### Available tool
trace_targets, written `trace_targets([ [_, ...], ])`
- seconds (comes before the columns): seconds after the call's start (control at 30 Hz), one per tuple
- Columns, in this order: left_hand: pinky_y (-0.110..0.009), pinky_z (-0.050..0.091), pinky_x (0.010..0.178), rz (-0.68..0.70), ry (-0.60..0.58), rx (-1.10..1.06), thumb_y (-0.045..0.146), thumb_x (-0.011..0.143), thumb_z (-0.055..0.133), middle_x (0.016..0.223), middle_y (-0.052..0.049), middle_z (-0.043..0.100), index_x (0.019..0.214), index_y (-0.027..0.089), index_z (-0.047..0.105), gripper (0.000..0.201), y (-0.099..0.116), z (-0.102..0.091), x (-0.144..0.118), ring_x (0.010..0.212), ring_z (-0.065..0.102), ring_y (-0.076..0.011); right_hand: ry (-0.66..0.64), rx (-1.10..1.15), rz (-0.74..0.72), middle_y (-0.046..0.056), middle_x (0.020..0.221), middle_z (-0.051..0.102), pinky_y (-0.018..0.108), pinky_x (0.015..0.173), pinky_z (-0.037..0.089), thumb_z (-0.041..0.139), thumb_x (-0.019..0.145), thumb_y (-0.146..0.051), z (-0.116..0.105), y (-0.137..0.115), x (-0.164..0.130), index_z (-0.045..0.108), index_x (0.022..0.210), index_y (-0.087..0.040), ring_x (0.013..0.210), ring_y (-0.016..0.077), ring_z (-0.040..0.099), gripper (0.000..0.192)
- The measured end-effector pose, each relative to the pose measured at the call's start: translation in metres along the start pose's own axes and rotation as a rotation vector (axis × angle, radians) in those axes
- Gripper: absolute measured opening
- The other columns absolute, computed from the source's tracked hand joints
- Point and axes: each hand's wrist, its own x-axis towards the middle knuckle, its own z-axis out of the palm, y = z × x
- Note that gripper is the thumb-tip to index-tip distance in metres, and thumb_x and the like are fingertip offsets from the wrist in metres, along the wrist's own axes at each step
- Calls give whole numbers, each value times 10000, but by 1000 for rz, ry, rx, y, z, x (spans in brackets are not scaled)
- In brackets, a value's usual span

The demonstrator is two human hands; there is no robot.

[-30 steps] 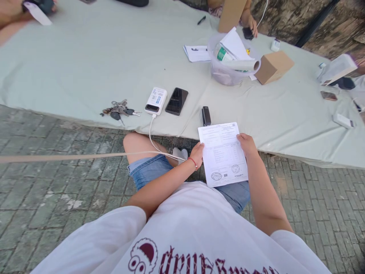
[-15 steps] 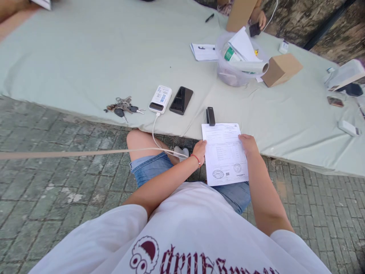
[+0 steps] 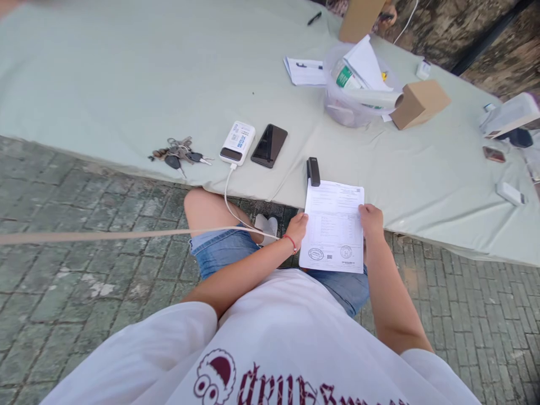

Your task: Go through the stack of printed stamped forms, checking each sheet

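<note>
1. Table point(image 3: 126, 73): draped in a pale green cloth, its near edge running just beyond the person's knees.
2. Stapler point(image 3: 313, 171): small and black, lying on the cloth and touching the far left corner of the printed sheet point(image 3: 333, 228).
3. Phone point(image 3: 269, 145) and white power bank point(image 3: 235, 143): side by side on the cloth, left of the stapler; a white cable point(image 3: 230, 197) drops from the power bank over the table edge toward the lap.
4. Bunch of keys point(image 3: 179, 153): further left, near the table edge.
5. Clear plastic tub point(image 3: 343, 109): stuffed with papers and a roll, well beyond the sheet; a brown cardboard box point(image 3: 419, 103) lies just beside it, and loose papers point(image 3: 304, 71) to its left.
6. Printed sheet: held over the lap, its far end lying on the table edge. The long axis runs away from the person, leaning slightly right; two round stamps sit at the near end.
7. Left hand point(image 3: 297, 228): fingers closed on the sheet's left edge, a red cord at the wrist.
8. Right hand point(image 3: 371, 218): fingers curled over the sheet's right edge, gripping it.
</note>
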Motion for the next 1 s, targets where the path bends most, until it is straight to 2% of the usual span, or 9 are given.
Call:
trace_targets([
  [0.1,-379,527,905,12,-15,8,459,873,699,842,-36,720,775,200,644,282,2,-1,0,856,658,-215,171,-143,-77,141,1021,717,484,890,531,479,873,-434,-5,-18,1,673,1056,-208,963,306,656,350],
  [0.17,-380,522,885,7,-10,16,461,870,700,817,-29,702,765,200,635,289,3,-3,-2,822,640,-210,182,-177,-216,181,1209,692,541,1012,498,444,921,-400,-4,-35,-1,661,1193,-193,1137,336,635,405],
  [0.23,-376,514,875,10,1,28,448,880,687,788,-22,681,748,202,629,285,2,-5,-3,797,622,-205,93,-181,-378,186,1349,652,570,1102,452,408,964,-365,2,-53,-6,628,1308,-185,1283,349,578,446],
  [0.33,-356,497,871,27,27,79,405,905,653,729,-4,638,705,209,608,283,1,-9,-4,766,596,-194,-75,-219,-615,128,1534,558,566,1220,359,354,1000,-281,20,-76,-18,532,1470,-207,1469,313,443,508],
  [0.43,-325,482,834,48,49,161,350,933,607,701,10,610,695,214,582,275,2,-10,-6,744,574,-182,-179,-302,-743,67,1651,436,552,1284,274,320,994,-182,42,-92,-27,415,1579,-217,1580,254,292,594],
  [0.57,-303,451,738,62,50,289,262,971,509,683,17,579,693,216,528,282,6,-8,-8,700,533,-167,-227,-456,-722,105,1692,361,562,1310,177,319,937,-55,63,-100,-32,370,1604,-119,1616,256,199,673],
  [0.73,-312,450,728,72,60,352,241,981,492,667,15,571,700,223,526,283,5,-6,-8,675,537,-172,-220,-509,-679,134,1688,360,545,1322,131,345,870,19,77,-101,-36,366,1606,-91,1606,237,241,744],
  [1.0,-297,453,743,71,94,348,212,999,482,717,4,623,766,213,575,251,-4,-3,-6,724,583,-176,-199,-508,-681,169,1668,382,544,1326,143,387,877,-2,84,-101,-38,406,1576,-41,1593,257,278,700],
])
